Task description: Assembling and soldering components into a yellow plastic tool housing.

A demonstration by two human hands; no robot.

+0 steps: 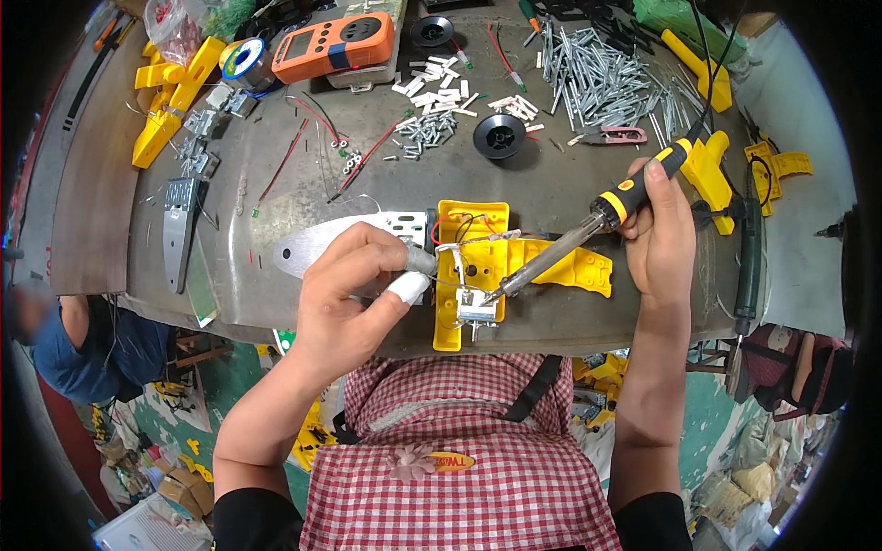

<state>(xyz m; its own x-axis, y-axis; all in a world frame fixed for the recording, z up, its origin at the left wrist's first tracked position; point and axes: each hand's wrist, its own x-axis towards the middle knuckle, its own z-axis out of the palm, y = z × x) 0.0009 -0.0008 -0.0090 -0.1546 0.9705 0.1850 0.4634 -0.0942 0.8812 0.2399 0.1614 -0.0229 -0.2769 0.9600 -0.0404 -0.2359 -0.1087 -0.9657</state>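
Here we are soldering: our right hand (660, 230) is wrapped around the black-and-yellow handle of the soldering iron (588, 230), whose metal tip rests on the small metal terminal block (475, 308) at the lower end of the yellow plastic housing (469, 266). Our left hand (354, 289), its thumb capped in white tape, has thumb and forefinger pressed together on a thin strand of solder wire (469, 241) that runs rightward across the housing. The housing lies at the near edge of the grey metal workbench (551, 184), roughly at its middle, partly over a flat silvery metal blade (317, 243).

The iron's long axis runs diagonally, handle up toward the far right corner, tip pointing down-left at the terminal. The housing's main body runs from the near edge away from us, with a yellow arm branching toward the right edge.

As we judge it, the joint is being heated; the next move calls for bringing the solder's free end down to the tip, with both hands steady, since the red and black leads sit close by.
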